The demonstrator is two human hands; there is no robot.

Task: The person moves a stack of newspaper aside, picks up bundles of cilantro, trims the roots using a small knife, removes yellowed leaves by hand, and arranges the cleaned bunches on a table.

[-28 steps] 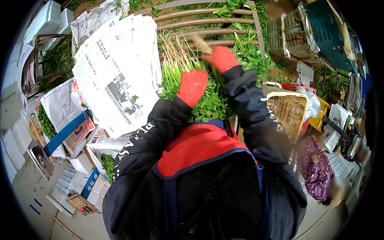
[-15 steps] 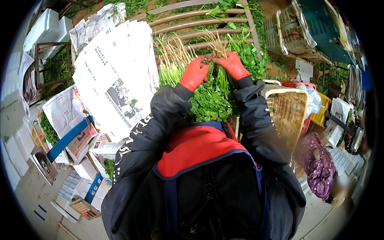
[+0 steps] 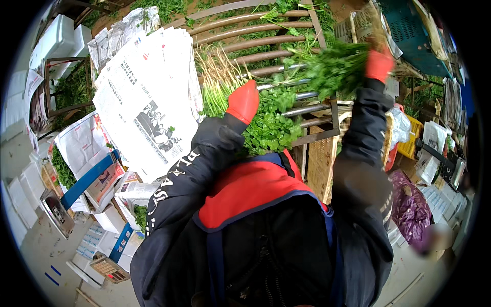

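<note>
My right hand [image 3: 379, 64], in a red glove, is out to the right, closed around a bunch of leafy greens [image 3: 340, 69]. The bunch's leaves point left; hand and greens are smeared by motion. My left hand [image 3: 243, 101], also red-gloved, is over the brown slatted rack [image 3: 313, 123], close to the remaining greens; its fingers are mostly hidden. Beside it on the left lie pale stems with long tan roots [image 3: 219, 69]. Loose green leaves [image 3: 273, 128] lie on the rack in front of my apron.
Stacked printed newspaper sheets [image 3: 146, 97] lie left of the rack. On the right are a wood-coloured crate [image 3: 322, 169], a yellow basket [image 3: 409, 142] and a teal crate [image 3: 406, 28]. A person in a purple jacket [image 3: 410, 207] is at the lower right.
My right hand has swung right and away, carrying the bunch off the rack and baring metal slats. My left hand has parted from it and stays near the rack's middle.
</note>
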